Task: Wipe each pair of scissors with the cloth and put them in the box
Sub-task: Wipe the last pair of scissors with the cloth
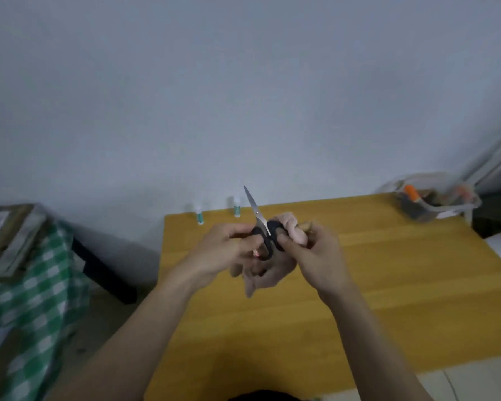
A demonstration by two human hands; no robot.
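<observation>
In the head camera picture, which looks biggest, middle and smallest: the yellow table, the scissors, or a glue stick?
1. Table
2. Scissors, held up nearer the camera
3. Glue stick, farther back, so maybe really bigger than it looks

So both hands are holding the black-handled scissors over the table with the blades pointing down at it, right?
Not quite. The head view shows both hands, left and right, on the scissors over the table, but the blades point up.

box (437, 202) contents: blurred | scissors (265, 235) handles: partly hidden by fingers | cloth (268, 273): mostly hidden
</observation>
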